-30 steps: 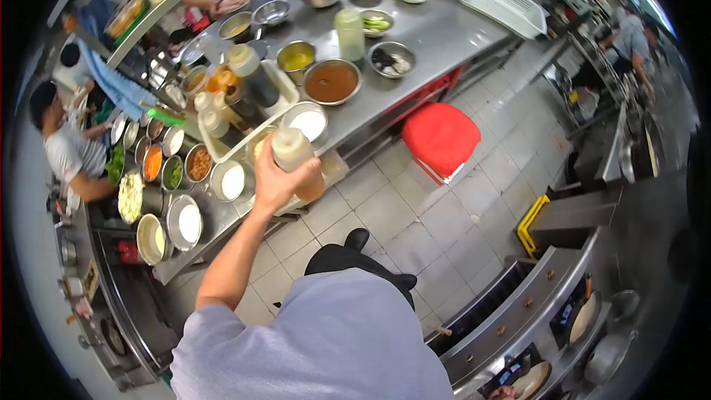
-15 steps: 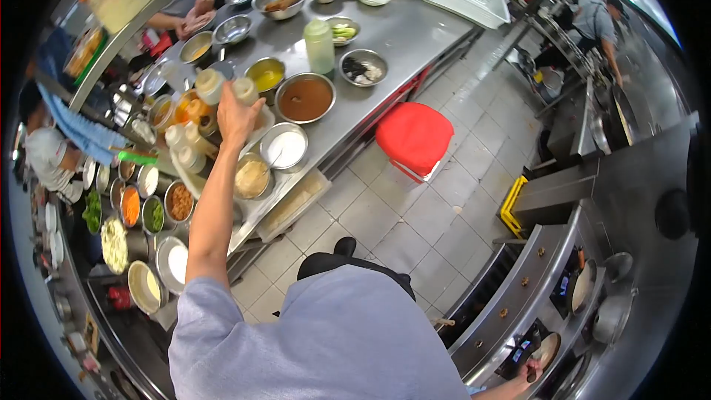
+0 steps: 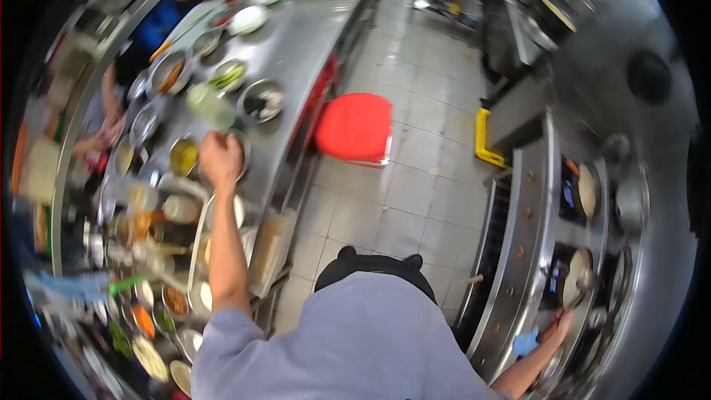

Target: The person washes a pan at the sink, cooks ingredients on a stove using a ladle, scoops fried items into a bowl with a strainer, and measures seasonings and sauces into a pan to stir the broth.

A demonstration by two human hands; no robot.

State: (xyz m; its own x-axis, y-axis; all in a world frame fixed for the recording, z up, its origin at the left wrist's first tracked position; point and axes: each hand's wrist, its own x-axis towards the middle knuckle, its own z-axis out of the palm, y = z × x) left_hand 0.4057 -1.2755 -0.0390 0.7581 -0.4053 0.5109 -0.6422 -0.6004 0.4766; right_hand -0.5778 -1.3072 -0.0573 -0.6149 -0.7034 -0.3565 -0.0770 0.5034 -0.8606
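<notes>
My left hand [image 3: 222, 159] reaches over the counter with its fingers curled. It is above the bowl of brown sauce [image 3: 243, 159], which is mostly hidden by the hand. Whatever the fingers hold, if anything, does not show clearly. Just beyond is a squeeze bottle of pale green liquid [image 3: 210, 107], blurred and tilted in view. A bowl of yellow oil [image 3: 183, 156] sits to the left. At the stove, my right hand [image 3: 555, 328] is closed around the handle of what looks like a ladle [image 3: 587, 281]. The ladle's head is over a pan [image 3: 575, 270] with pale contents.
A red-topped stool [image 3: 355, 127] stands on the tiled floor beside the counter [image 3: 296, 48]. Another pan [image 3: 586, 191] is on the stove. A blue cloth [image 3: 526, 342] lies by my right wrist. Another person's hands [image 3: 107, 130] are across the counter.
My left hand has moved from the squeeze bottles to above the brown sauce bowl. My right hand has moved up in view along the stove. The whole view has turned.
</notes>
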